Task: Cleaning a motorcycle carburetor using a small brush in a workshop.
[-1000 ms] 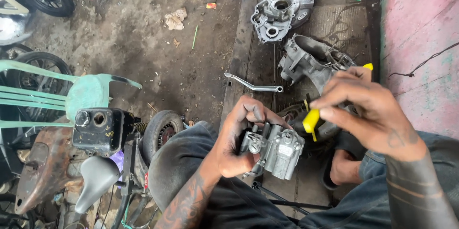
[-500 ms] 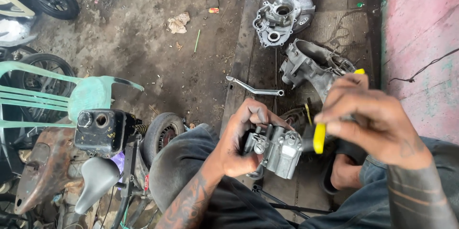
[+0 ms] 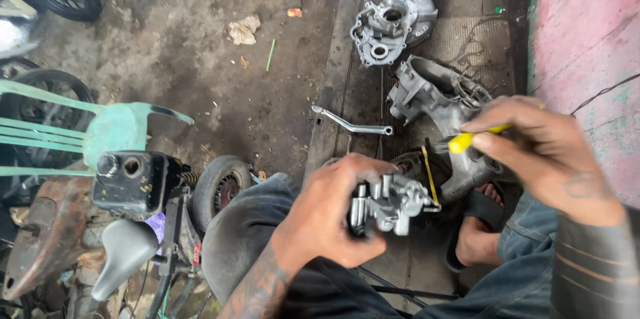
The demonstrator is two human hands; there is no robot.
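Small grey carburetor point(image 3: 392, 204) is gripped in closed left hand point(image 3: 337, 216) over the knee, near side of engine casing point(image 3: 433, 96). Yellow-handled screwdriver point(image 3: 477, 136) is pinched by right hand point(image 3: 543, 152). Dirty concrete floor point(image 3: 200, 72) lies left of casing, pink wall point(image 3: 587, 32) right.

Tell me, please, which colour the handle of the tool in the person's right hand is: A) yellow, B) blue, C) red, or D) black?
A: the right hand pinches a tool with a yellow handle above the small metal part gripped by the left hand.
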